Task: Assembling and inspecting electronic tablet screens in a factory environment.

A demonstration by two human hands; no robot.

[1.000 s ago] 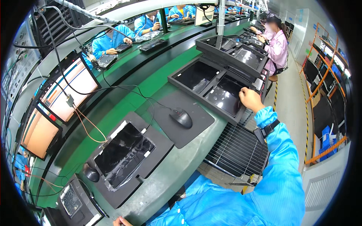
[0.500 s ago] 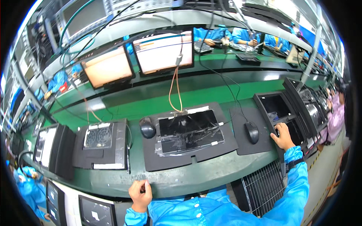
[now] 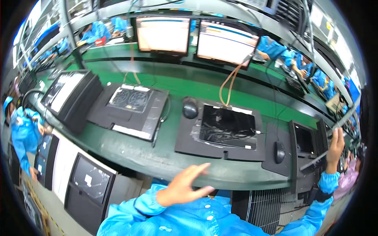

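Note:
My right hand (image 3: 334, 151) is raised at the right, closed on a thin flat panel (image 3: 314, 163) that is tilted nearly edge-on and smeared by motion. Below and beside the panel lies a black foam tray (image 3: 296, 181) with a dark screen in its far compartment. My left hand (image 3: 183, 188) hovers over the bench's front edge, fingers spread, holding nothing. Ahead of it, a black foam pad (image 3: 189, 146) bears a glossy dark screen (image 3: 228, 125) partly wrapped in clear film, with a cable at its right side.
Two black mice (image 3: 190, 107) (image 3: 279, 152) flank the pad. At left are another foam pad (image 3: 103, 117) with a film-covered part and a stack of black trays (image 3: 80, 106). Two lit monitors (image 3: 163, 35) (image 3: 226, 42) stand behind. A co-worker (image 3: 23, 122) is at far left.
My right hand has lifted a thin panel out of the black tray. My left hand has opened from a closed pose and moved inward. The whole view has turned left.

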